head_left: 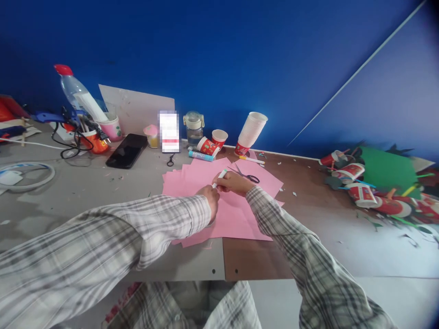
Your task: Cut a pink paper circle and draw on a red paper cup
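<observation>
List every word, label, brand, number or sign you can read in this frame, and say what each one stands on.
No text here can be read.
Box: face pixelated, unreadable.
Red cups: printed pattern, too small to read.
Glue stick: label too small to read.
Pen between left hand and right hand: no marking shows.

1. Right hand (235, 183) grips white marker (219, 177), tip at left hand (210, 197).
2. Both hands over pink paper sheets (236, 214) on table (85, 192).
3. Scissors (247, 176) lie just beyond the right hand.
4. Stacked white cups (252, 129), phone (126, 150) behind.
</observation>
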A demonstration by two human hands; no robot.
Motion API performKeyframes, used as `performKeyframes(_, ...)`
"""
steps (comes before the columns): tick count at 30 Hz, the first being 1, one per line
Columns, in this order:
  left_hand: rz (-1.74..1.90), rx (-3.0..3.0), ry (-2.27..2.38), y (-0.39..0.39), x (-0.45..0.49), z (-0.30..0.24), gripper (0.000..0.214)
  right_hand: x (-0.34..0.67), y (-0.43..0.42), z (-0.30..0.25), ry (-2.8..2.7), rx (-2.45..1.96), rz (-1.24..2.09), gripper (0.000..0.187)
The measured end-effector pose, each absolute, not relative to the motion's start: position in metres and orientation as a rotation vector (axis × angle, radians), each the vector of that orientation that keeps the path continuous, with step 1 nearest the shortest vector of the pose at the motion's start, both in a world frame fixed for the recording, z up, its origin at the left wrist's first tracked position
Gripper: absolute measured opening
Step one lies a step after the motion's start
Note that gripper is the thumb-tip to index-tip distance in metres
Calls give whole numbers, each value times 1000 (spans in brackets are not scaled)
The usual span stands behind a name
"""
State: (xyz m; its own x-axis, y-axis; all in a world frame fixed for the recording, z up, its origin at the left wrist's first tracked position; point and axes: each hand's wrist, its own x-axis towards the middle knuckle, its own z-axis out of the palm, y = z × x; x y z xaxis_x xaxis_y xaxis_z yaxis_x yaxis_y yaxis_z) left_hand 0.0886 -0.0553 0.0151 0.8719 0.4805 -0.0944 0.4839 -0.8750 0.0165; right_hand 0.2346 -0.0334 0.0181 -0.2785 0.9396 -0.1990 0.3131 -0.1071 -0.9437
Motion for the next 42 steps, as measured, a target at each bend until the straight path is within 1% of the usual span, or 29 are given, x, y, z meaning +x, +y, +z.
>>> performKeyframes(7,-463,3108,737,-63,91,33,31,242,-56,8,-1446,-1420,1268,17)
performKeyframes(9,-511,3122,743,-65,92,38,24,243,-62,8,-1433,-1421,1247,15)
performKeyframes(12,-551,3132,769,-67,93,43,11,244,-72,8,-1428,-1419,1214,14)
performKeyframes(20,-600,3120,795,-71,94,52,13,243,-102,5,-1381,-1468,1081,13)
performKeyframes(24,-648,3096,775,-70,93,53,8,242,-130,6,-1354,-1512,1019,11)
performKeyframes(28,-657,3061,770,-65,90,48,20,246,-157,12,-1307,-1503,1015,14)
performKeyframes(32,-623,3020,761,-57,85,43,37,251,-163,19,-1154,-1350,927,30)
performKeyframes(36,-611,2972,787,-54,74,47,51,240,-155,19,-1255,-1343,848,25)
performKeyframes(38,-595,2950,808,-54,67,49,56,228,-151,18,-1378,-1362,751,27)
performKeyframes(40,-567,2931,818,-53,60,49,62,215,-148,16,-1553,-1379,590,39)
performKeyframes(42,-535,2911,805,-51,55,47,63,204,-146,13,-1714,-1402,461,56)
